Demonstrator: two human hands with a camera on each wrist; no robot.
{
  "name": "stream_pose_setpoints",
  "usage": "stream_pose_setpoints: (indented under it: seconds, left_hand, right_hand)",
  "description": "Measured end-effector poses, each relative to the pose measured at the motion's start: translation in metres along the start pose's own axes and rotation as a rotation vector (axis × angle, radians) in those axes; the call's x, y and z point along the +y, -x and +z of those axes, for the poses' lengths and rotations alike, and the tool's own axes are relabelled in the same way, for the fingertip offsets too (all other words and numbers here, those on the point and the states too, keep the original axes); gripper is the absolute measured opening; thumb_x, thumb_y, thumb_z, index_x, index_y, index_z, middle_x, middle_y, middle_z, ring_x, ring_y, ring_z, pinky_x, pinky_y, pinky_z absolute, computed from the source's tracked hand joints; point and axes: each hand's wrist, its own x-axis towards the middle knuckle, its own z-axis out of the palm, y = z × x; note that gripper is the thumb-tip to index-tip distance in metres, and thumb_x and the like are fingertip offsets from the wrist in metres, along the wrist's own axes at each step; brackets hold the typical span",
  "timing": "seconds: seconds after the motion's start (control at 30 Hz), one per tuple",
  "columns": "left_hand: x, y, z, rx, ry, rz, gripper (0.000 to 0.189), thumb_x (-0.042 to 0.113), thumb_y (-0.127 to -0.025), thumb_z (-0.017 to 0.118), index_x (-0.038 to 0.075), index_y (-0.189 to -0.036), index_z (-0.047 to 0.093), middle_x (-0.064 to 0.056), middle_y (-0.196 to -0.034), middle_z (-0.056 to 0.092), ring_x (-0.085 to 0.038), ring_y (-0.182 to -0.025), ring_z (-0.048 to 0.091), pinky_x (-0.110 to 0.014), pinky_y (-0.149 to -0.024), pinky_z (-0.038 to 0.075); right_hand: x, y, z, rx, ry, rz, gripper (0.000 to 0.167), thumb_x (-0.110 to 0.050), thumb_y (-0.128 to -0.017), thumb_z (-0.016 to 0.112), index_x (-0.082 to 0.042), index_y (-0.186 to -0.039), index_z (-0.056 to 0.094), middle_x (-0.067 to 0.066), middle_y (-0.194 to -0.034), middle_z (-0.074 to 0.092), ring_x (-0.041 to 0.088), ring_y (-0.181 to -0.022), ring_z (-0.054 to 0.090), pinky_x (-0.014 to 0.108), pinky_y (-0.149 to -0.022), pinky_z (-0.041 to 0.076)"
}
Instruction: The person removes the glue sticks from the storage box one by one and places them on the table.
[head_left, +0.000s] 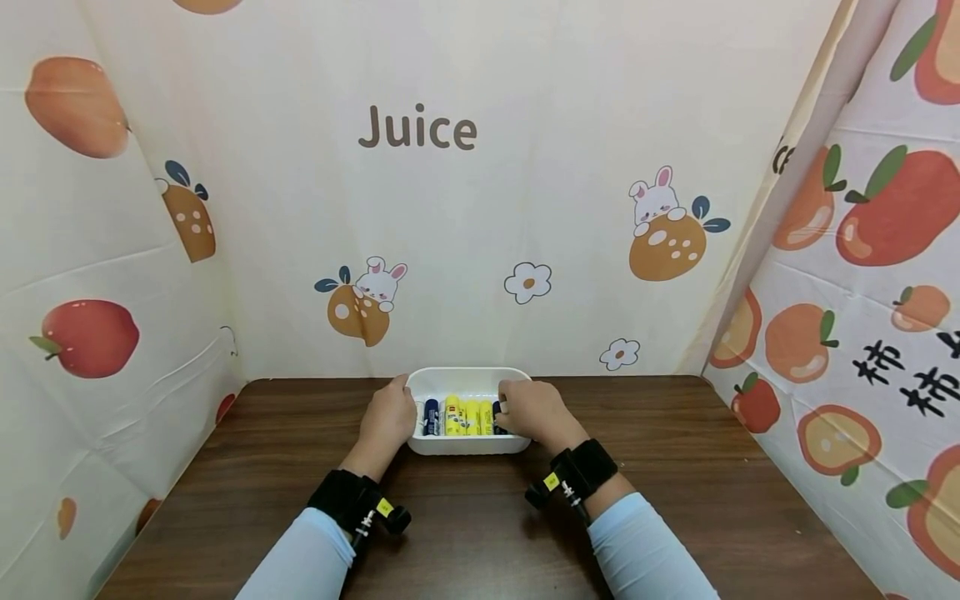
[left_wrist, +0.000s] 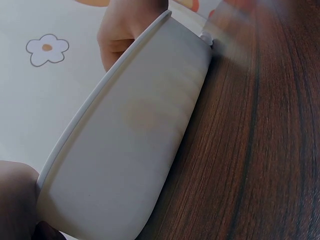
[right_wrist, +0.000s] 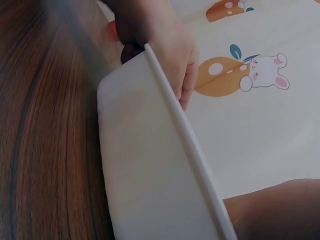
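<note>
Gripped at its left end by the left hand (head_left: 390,414), the white rounded plastic tray (head_left: 468,447) is set at the brown wooden table's (head_left: 300,442) far edge. At right, a dark blue stick (head_left: 497,423) is reached by the right hand (head_left: 538,408); whether it's pinched can't be told. Yellow cylindrical sticks (head_left: 454,418) are lined up inside.

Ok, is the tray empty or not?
Not empty: the head view shows yellow tubes and a dark tube inside the tray. Cannot tell whether more are hidden.
</note>
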Motion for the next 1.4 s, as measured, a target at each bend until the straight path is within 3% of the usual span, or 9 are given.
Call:
stream_pose_setpoints:
  seconds: [0.23, 0.63, 1.03, 1.4]
  left_hand:
    - [0.0, 0.0, 0.0, -0.004, -0.01, 0.004, 0.052, 0.018, -0.122, 0.037, -0.004, -0.168, 0.047, -0.03, -0.16, 0.063, -0.043, -0.139, 0.07, -0.064, -0.113, 0.06]
    - [0.0, -0.002, 0.0, 0.0, -0.002, 0.0, 0.052, 0.019, -0.122, 0.036, -0.003, -0.168, 0.048, -0.03, -0.161, 0.063, -0.043, -0.142, 0.068, -0.064, -0.116, 0.058]
    - [0.0, -0.002, -0.001, -0.014, -0.006, -0.006, 0.052, 0.019, -0.122, 0.037, -0.004, -0.168, 0.047, -0.03, -0.161, 0.062, -0.042, -0.141, 0.069, -0.064, -0.115, 0.059]
    - [0.0, -0.001, -0.001, -0.008, -0.004, -0.004, 0.052, 0.019, -0.122, 0.037, -0.003, -0.168, 0.048, -0.03, -0.16, 0.063, -0.043, -0.141, 0.069, -0.064, -0.114, 0.059]
  right_hand:
    - [0.003, 0.002, -0.008, 0.005, -0.196, 0.064, 0.018, -0.03, -0.103, 0.081, -0.017, -0.114, 0.073, 0.0, -0.092, 0.07, 0.019, -0.072, 0.064, 0.033, -0.058, 0.051]
    - [0.015, 0.006, -0.039, 0.091, -0.418, 0.125, 0.03, -0.027, -0.11, 0.077, -0.012, -0.136, 0.075, 0.01, -0.109, 0.078, 0.024, -0.092, 0.071, 0.039, -0.079, 0.062]
    - [0.057, 0.016, -0.052, 0.116, -0.465, 0.216, 0.034, -0.03, -0.113, 0.069, -0.012, -0.142, 0.073, 0.014, -0.119, 0.077, 0.029, -0.098, 0.072, 0.041, -0.083, 0.063]
    - [0.091, 0.017, -0.044, 0.075, -0.488, 0.258, 0.035, -0.026, -0.114, 0.068, -0.005, -0.141, 0.074, 0.019, -0.127, 0.076, 0.031, -0.104, 0.071, 0.047, -0.091, 0.064]
